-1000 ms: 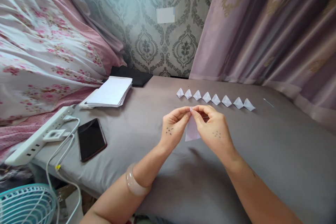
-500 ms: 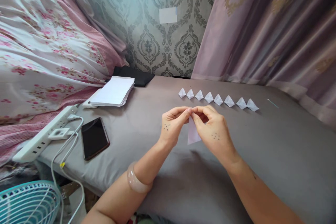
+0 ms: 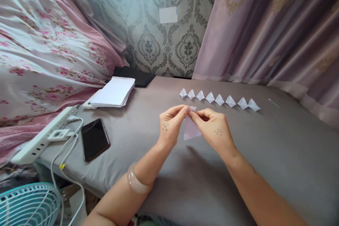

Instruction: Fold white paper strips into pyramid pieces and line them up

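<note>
A small piece of folded paper [image 3: 191,130], pale and pinkish in the shade, is held up above the grey-covered surface. My left hand [image 3: 171,122] pinches its top edge between thumb and fingers. Close beside it, my right hand [image 3: 213,127] grips the same paper near the top with thumb and forefinger. A small tip of the paper sticks up above the fingertips, and the lower part hangs down between the hands. Beyond the hands, several small white folded paper shapes [image 3: 210,97] stand in a slanting row.
A stack of white paper [image 3: 113,91] lies at the back left by a black cloth [image 3: 137,77]. Nearer are a phone [image 3: 95,139], a white power strip [image 3: 45,136] with cables, and a blue fan [image 3: 29,203]. A thin stick [image 3: 273,103] lies far right.
Both hands have shifted slightly left with the paper. Its lower end has swung left and up, and a tip now shows above the fingers. The row of shapes is unchanged.
</note>
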`<state>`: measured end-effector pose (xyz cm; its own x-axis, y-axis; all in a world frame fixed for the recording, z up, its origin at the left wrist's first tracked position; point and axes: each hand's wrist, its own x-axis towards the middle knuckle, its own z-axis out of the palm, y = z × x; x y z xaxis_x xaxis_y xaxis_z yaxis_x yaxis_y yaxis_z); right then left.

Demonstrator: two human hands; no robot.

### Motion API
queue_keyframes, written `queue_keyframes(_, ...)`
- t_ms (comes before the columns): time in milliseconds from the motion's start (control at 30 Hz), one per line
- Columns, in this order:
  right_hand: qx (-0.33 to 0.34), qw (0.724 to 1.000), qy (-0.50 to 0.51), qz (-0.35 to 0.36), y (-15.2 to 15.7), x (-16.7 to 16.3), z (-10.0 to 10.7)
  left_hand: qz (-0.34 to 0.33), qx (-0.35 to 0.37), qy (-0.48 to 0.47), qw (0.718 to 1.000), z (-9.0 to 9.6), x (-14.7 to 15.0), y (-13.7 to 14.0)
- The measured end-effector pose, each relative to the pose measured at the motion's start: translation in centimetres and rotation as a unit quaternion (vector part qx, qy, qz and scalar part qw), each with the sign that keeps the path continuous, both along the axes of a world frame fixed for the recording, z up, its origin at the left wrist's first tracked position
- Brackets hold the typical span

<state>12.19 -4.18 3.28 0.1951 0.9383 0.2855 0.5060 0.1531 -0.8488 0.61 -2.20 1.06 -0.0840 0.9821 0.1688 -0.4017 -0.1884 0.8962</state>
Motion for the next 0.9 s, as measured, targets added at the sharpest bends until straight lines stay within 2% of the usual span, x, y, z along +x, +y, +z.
queue_keyframes(200, -0.047, 0.994, 0.062, 0.080, 0.2, 0.6, 0.3, 0.003, 0.032, 0.001, 0.999, 0.1, -0.6, 0.5)
queue_keyframes(300, -0.076, 0.990, 0.027, 0.117, 0.3, 1.5, 0.5, -0.031, 0.001, -0.025, 0.999, 0.1, -1.1, 1.0)
queue_keyframes(400, -0.082, 0.989, 0.010, 0.126, 0.8, 2.5, 0.7, -0.068, -0.030, -0.053, 0.996, 0.2, -1.4, 1.3)
queue_keyframes(467, -0.083, 0.986, 0.060, 0.130, 1.1, 2.7, 0.8, -0.092, -0.045, -0.066, 0.993, 0.4, -1.5, 1.4)
queue_keyframes(633, -0.122, 0.954, 0.181, 0.204, 1.2, 1.7, 0.5, -0.122, -0.042, -0.068, 0.989, 0.5, -1.5, 1.4)
queue_keyframes(733, -0.129, 0.952, 0.198, 0.193, 1.0, 0.9, 0.0, -0.106, -0.047, -0.068, 0.991, 0.3, -1.4, 1.2)
queue_keyframes(900, -0.074, 0.981, 0.122, 0.134, 0.9, 0.4, -0.7, -0.102, -0.048, -0.075, 0.991, 0.1, -1.1, 1.3)
